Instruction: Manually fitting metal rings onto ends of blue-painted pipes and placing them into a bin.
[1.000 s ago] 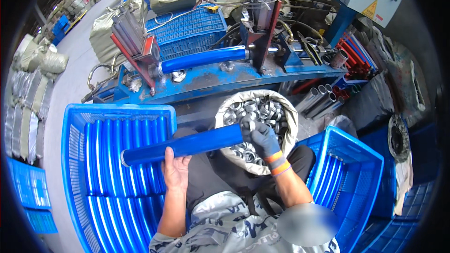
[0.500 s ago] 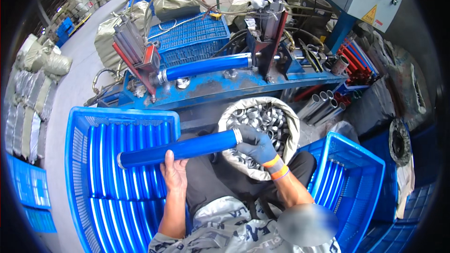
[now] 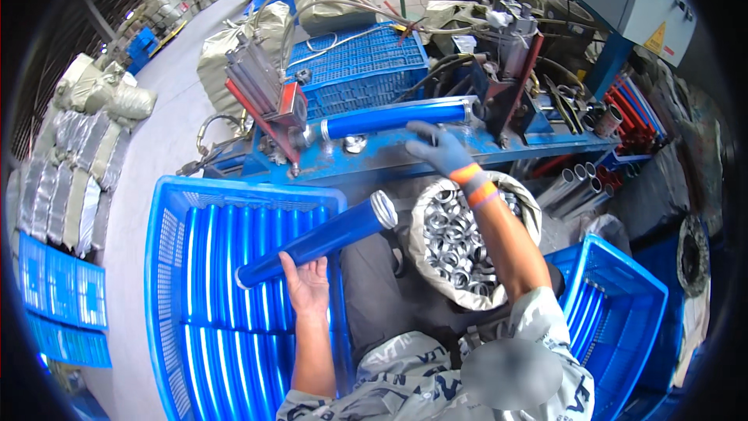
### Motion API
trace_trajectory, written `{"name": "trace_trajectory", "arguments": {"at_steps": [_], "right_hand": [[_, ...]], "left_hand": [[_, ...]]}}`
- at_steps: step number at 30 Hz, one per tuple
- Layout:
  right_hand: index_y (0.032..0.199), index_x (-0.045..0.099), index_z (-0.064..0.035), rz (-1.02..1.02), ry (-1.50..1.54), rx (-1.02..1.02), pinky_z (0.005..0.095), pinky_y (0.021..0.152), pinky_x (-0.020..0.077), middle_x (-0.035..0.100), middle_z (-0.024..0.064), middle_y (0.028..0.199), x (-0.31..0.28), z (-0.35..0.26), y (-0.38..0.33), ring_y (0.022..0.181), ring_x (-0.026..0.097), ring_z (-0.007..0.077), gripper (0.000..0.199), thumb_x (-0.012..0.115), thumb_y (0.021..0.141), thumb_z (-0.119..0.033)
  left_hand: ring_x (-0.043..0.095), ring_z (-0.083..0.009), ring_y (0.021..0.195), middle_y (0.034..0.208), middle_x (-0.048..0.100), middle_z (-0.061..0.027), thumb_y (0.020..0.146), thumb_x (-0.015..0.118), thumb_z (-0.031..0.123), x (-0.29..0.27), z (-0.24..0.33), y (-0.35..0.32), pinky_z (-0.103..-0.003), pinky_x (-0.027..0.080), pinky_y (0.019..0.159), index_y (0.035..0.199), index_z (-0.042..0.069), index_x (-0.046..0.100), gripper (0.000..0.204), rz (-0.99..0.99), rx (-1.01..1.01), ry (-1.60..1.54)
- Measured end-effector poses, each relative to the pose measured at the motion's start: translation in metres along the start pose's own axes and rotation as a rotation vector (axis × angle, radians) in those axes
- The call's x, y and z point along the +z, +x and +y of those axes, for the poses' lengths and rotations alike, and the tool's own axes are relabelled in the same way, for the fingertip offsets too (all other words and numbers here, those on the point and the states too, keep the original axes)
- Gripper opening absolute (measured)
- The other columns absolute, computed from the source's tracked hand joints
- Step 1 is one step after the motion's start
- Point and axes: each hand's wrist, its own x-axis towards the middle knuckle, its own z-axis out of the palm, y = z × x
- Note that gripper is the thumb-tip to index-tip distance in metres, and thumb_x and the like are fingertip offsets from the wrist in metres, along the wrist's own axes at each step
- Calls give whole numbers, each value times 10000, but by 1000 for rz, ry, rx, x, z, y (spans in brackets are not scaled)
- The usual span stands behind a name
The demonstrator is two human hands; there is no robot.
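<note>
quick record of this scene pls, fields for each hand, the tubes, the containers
left hand: bare left hand holds the blue tube near its lower end, over the left crate
held tube: tilted, metal ring end up toward the bag
right hand: gloved right hand reaches to the tube on the machine, touching it; grip cannot be told
machine tube: lies level between the clamps of the blue machine
left crate: blue, filled with blue tubes laid side by side
bag: open, full of metal rings
right crate: blue right crate, a few tubes inside
</note>
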Motion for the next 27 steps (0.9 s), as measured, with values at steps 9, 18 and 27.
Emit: {"name": "trace_trajectory", "arguments": {"at_steps": [9, 18, 27], "right_hand": [[1651, 594, -237, 302, -1280, 95, 788, 1277, 328, 613, 124, 1659, -42, 54, 100, 1583, 520, 394, 891, 923, 829, -331], [1550, 655, -132, 239, -860, -419, 483, 1186, 556, 747, 200, 1347, -117, -124, -32, 1285, 710, 457, 680, 821, 898, -233], [1725, 439, 36, 669, 142, -245, 380, 974, 631, 744, 208, 1405, -215, -78, -350, 1129, 772, 244, 910, 820, 1039, -424]], "left_hand": [[660, -260, 1458, 1560, 675, -150, 1147, 765, 437, 6, -2, 20, -411, 557, 1250, 1531, -12, 630, 607, -74, -77, -4], [575, -347, 1524, 1562, 617, -193, 1109, 849, 313, 84, -141, 99, -583, 477, 1327, 1582, -20, 539, 656, -118, -238, 187], [663, -441, 1457, 1544, 659, -245, 1039, 931, 295, 218, -254, 295, -571, 610, 1200, 1547, -46, 592, 699, -128, -195, 204]]}}
